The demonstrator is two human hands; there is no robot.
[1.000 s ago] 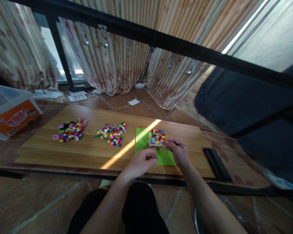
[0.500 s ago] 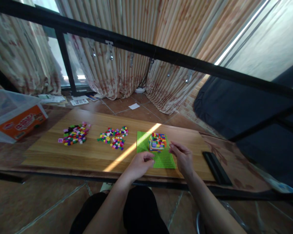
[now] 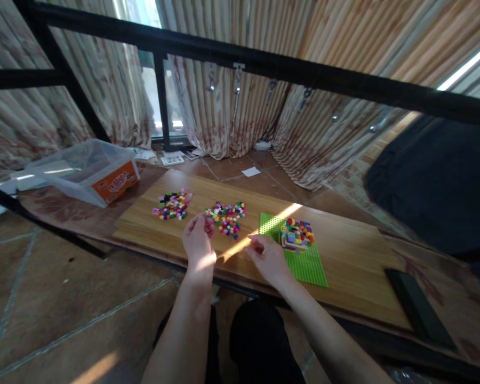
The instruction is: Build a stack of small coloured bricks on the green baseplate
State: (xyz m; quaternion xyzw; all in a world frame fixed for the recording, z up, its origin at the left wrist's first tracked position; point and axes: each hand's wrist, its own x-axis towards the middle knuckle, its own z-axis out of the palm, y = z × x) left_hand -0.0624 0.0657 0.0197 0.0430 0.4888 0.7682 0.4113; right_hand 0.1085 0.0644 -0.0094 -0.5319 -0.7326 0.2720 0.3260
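My left hand (image 3: 198,239) is over the board at the near left edge of a scattered pile of small coloured toy bricks (image 3: 229,226). Its fingers are curled together; anything inside them is too small to make out. Just left of the green baseplate (image 3: 310,269), my right hand (image 3: 269,260) has thumb and fingertips pinched, and what they hold, if anything, does not show clearly. On that baseplate stands a block-shaped build of many-coloured bricks (image 3: 297,234), apart from both hands. A second brick pile (image 3: 174,205) lies farther left.
A clear plastic box (image 3: 92,165) with an orange label stands left of the wooden board (image 3: 352,261). Toward the right end lies a long black object (image 3: 418,306). A black metal bar (image 3: 264,53) crosses in front of the curtains. Sunlight falls across the board.
The view has turned left. My left hand has gone from the baseplate's near edge to the loose brick pile. My right hand has moved from the build's right side to the baseplate's left.
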